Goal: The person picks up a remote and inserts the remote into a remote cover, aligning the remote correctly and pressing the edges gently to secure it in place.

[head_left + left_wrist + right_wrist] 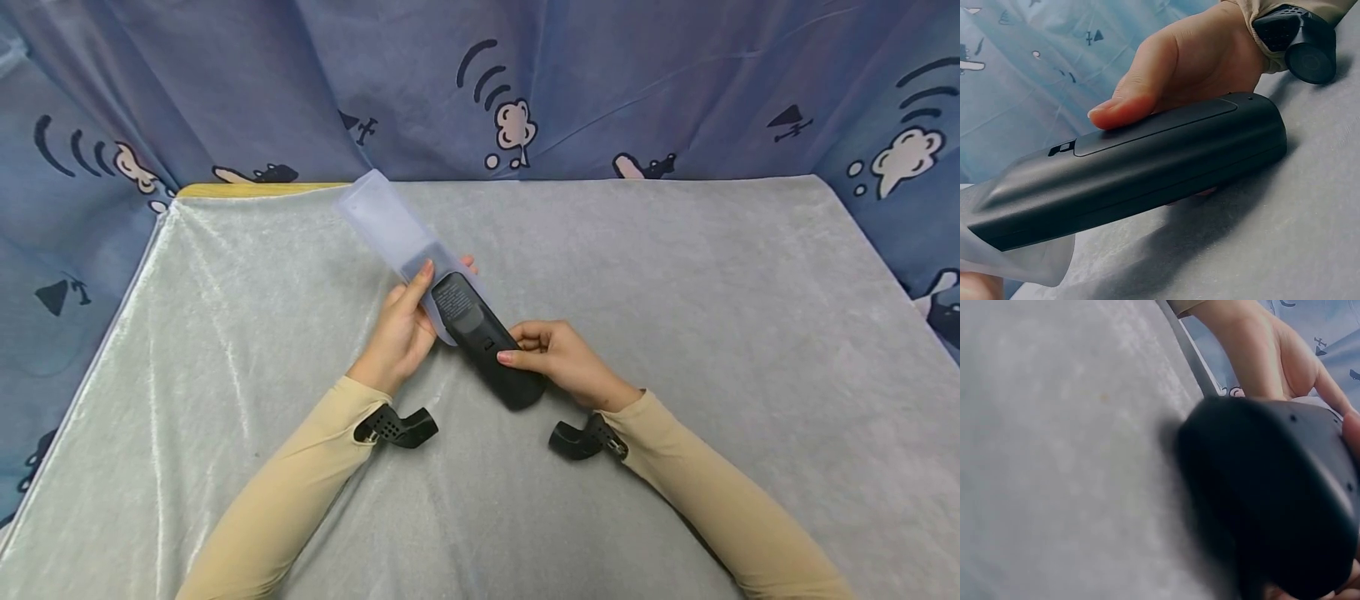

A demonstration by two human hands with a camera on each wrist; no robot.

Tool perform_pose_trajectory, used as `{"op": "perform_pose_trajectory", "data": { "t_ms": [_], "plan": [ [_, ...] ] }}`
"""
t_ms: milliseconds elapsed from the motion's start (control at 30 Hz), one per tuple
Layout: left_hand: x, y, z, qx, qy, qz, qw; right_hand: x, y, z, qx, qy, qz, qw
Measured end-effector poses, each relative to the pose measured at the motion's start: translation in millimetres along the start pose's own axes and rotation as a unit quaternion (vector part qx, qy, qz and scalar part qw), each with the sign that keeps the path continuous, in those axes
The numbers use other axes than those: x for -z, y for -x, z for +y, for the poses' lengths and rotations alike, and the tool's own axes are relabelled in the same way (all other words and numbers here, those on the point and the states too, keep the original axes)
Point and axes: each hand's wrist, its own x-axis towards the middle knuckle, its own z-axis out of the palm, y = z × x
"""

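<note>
A black remote control [480, 333] lies back side up, its label and battery cover showing. Its upper end sits inside the mouth of a translucent plastic sleeve [381, 218], and the rest sticks out toward the lower right. My left hand [399, 340] grips the sleeve around that end, thumb on top and fingers underneath. With the thumb on the battery cover and fingers at the far edge, my right hand [567, 358] pinches the remote's free end. The left wrist view shows the sleeve's rim [1060, 265] standing loose around the remote's body.
A pale grey velvety cloth [712, 292] covers the table under both hands. Behind it hangs a blue patterned curtain [637, 83]. A yellow strip [262, 190] shows along the back left edge. Each wrist carries a black camera mount [405, 427].
</note>
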Motion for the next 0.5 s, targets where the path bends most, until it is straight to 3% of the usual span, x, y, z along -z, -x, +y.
{"op": "perform_pose_trajectory", "data": {
  "t_ms": [500],
  "plan": [
    [0.1,1.1,2.8,0.009,0.003,-0.042,0.9991,-0.5,0.6,-0.1,0.004,-0.022,-0.015,1.0]
  ]
}}
